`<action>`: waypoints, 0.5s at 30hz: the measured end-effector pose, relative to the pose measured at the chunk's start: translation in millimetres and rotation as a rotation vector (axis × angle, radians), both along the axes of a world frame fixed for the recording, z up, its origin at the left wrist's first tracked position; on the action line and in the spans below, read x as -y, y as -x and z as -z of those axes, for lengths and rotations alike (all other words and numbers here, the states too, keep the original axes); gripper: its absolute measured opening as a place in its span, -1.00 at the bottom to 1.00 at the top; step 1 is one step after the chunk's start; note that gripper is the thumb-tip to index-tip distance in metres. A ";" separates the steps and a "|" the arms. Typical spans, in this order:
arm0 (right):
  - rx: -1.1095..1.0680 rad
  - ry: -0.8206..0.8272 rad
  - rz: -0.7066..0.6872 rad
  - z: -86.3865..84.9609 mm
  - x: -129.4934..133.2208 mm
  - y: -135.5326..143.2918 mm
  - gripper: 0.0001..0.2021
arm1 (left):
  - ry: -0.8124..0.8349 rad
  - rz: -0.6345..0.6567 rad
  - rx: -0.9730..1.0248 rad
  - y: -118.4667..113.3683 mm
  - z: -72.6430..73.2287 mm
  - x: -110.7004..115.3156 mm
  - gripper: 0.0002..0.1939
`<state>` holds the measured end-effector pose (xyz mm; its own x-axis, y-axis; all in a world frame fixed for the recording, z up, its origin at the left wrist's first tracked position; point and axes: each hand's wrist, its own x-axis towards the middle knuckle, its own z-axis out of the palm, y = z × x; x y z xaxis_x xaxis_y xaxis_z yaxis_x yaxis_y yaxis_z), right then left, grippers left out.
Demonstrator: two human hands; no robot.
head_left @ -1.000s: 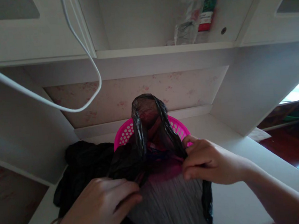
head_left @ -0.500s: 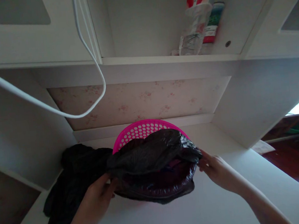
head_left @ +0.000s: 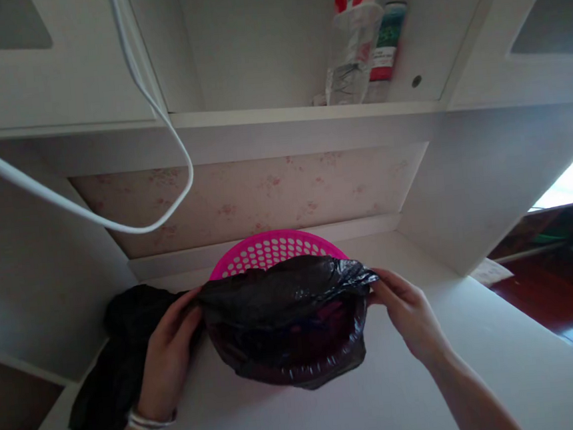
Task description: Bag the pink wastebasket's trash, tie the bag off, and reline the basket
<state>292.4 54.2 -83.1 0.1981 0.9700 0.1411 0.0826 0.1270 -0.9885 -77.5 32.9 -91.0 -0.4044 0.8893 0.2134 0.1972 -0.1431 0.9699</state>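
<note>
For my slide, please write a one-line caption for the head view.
Both hands, left hand and right hand, stretch a black plastic bag over a pink basket on a white desk.

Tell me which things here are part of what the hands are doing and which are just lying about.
In use: black plastic bag, pink basket, left hand, right hand.

Lying about: dark cloth, white cable, bottles on the shelf.

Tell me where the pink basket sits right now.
The pink basket sits mid-desk against the back wall, half covered by the black bag, with dark clothing to its left.
</note>
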 end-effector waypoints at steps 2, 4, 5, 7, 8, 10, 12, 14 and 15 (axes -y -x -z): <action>-0.023 0.023 0.045 2.3 -12.9 -0.4 -0.65 | 0.018 -0.073 -0.027 4.8 4.1 -17.4 -0.61; -0.071 0.114 0.043 1.9 -22.9 -0.2 -0.66 | 0.083 -0.099 0.011 7.5 5.9 -31.7 -0.62; -0.103 0.161 0.031 0.8 -26.9 -0.1 -0.66 | 0.112 -0.096 0.040 7.8 5.5 -37.4 -0.61; -0.145 0.209 0.005 -2.7 -34.2 -0.6 -0.62 | 0.119 -0.086 0.077 6.7 1.9 -46.8 -0.60; -0.133 0.207 -0.010 -4.8 -38.2 -1.4 -0.60 | 0.099 -0.092 0.080 5.8 -1.2 -51.0 -0.61; -0.006 0.180 -0.019 -8.8 -48.1 -3.9 -0.54 | 0.055 -0.116 0.074 4.5 -8.7 -60.4 -0.63; 0.202 0.149 0.007 -11.7 -61.2 -6.6 -0.52 | 0.031 -0.113 0.080 4.4 -16.0 -71.8 -0.66; 0.349 0.115 0.049 -12.8 -76.7 -8.3 -0.58 | 0.039 -0.074 0.098 5.6 -21.1 -85.2 -0.67; 0.376 0.095 0.061 -12.8 -84.6 -8.6 -0.64 | 0.052 -0.049 0.111 6.5 -22.3 -92.3 -0.66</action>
<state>301.1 138.8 -70.3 0.2070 0.9704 0.1246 0.4461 0.0198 -0.8948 -84.0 125.2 -68.7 -0.4667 0.8764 0.1186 0.0934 -0.0846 0.9920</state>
